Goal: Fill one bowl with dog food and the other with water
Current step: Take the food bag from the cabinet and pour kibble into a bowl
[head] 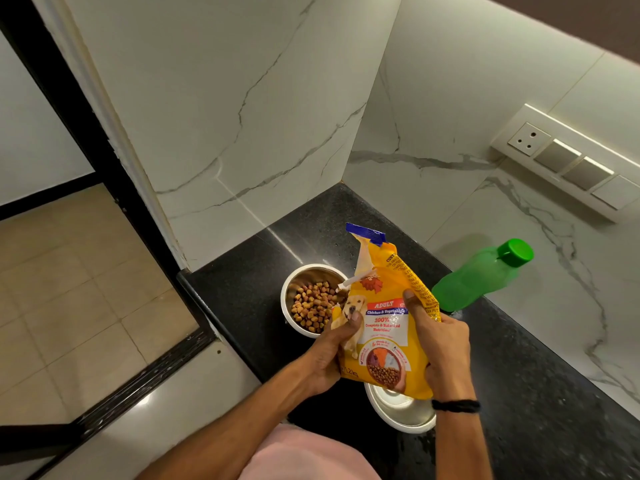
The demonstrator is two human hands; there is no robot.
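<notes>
Over speckled counter [242, 292] | left hand [327, 358], right hand [441, 348] grip crinkled yellow bag [384, 330] | steel bowl [288, 289] holds kibble [313, 306]

All the readable print is on the yellow dog food bag [384, 327], at lower centre of the frame. A red band across its front reads "ADULT". The blue strip just beneath reads "Chicken & Vegetables". On the white panel below stands "100% Complete & Balanced Nutrition". Near the bag's lower left corner a weight mark looks like "1.2kg", though it is tilted and shaded. Dark small print runs along the bag's right side, beginning "CUST"; the rest is too small to read.
</notes>
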